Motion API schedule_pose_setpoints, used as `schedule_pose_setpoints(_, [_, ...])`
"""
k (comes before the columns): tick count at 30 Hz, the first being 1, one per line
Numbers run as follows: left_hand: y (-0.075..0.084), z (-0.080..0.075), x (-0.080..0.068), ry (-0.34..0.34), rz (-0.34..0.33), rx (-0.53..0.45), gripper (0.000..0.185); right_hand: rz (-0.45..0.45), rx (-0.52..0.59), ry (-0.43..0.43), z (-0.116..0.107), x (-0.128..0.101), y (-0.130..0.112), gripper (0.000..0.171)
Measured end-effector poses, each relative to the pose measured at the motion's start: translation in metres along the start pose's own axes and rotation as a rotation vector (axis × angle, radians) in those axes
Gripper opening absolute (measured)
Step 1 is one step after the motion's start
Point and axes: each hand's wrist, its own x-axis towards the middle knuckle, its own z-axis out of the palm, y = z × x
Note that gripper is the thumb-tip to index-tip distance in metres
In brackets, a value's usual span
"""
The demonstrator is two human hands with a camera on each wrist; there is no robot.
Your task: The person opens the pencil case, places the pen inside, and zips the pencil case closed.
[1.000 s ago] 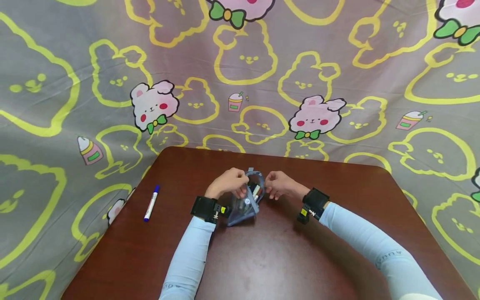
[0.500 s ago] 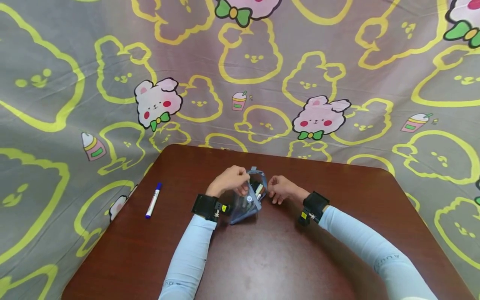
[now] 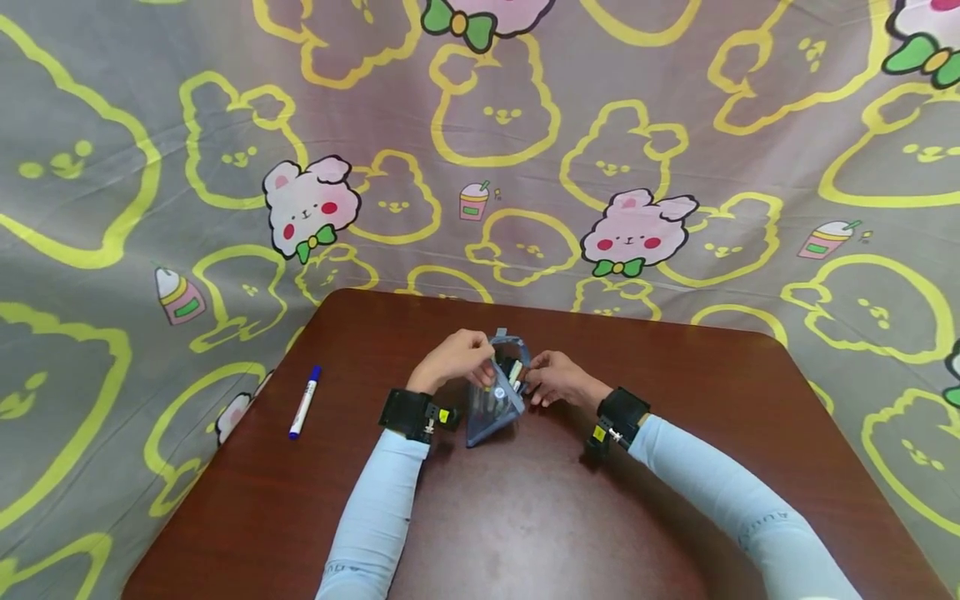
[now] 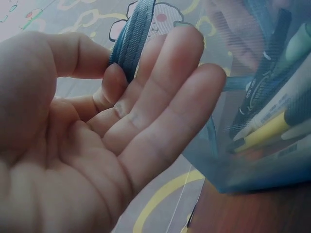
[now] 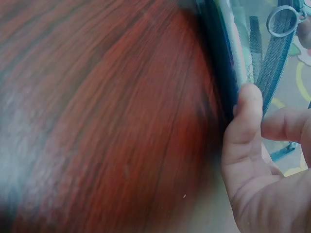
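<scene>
A see-through pencil pouch [image 3: 487, 414] with blue trim and an open zip is tilted near the middle of the table, its mouth turned up and to the right. Several pens [image 3: 514, 372] show inside; through the mesh in the left wrist view there is a yellow-and-black pen [image 4: 265, 131]. My left hand [image 3: 459, 360] pinches the blue zip edge [image 4: 130, 46] between thumb and fingers, the other fingers loosely extended. At the pouch's right side, my right hand [image 3: 558, 379] pinches its edge, where the zip tape [image 5: 273, 63] runs down between the fingers. Some fingertips are hidden.
A white marker [image 3: 303, 404] with blue ends lies apart on the left of the brown table [image 3: 540, 517]. A printed cloth [image 3: 517, 108] hangs behind the table and along its sides. A metal pull ring [image 5: 283, 22] hangs at the zip.
The pouch's lower corner has swung a little to the right. My right hand has come slightly left, against the pouch's side. My left hand keeps its hold; the marker stays put.
</scene>
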Motion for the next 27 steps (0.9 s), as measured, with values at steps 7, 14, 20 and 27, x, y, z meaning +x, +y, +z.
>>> schedule_pose_setpoints(7, [0.0,0.003,0.003,-0.009,0.01,0.037,0.019,-0.159,-0.021,0.071,0.003,-0.01,-0.016,0.033])
schedule_pose_setpoints(14, [0.004,-0.001,-0.006,0.022,-0.008,0.118,0.021,-0.306,-0.099,0.1,0.0,-0.025,-0.033,0.02])
schedule_pose_setpoints(20, [0.004,-0.002,-0.008,0.01,-0.019,0.107,0.021,-0.359,-0.143,0.132,-0.003,-0.029,-0.04,0.015])
schedule_pose_setpoints(27, [0.004,-0.004,-0.005,0.003,-0.029,0.097,0.022,-0.325,-0.134,0.146,-0.008,-0.025,-0.037,0.012])
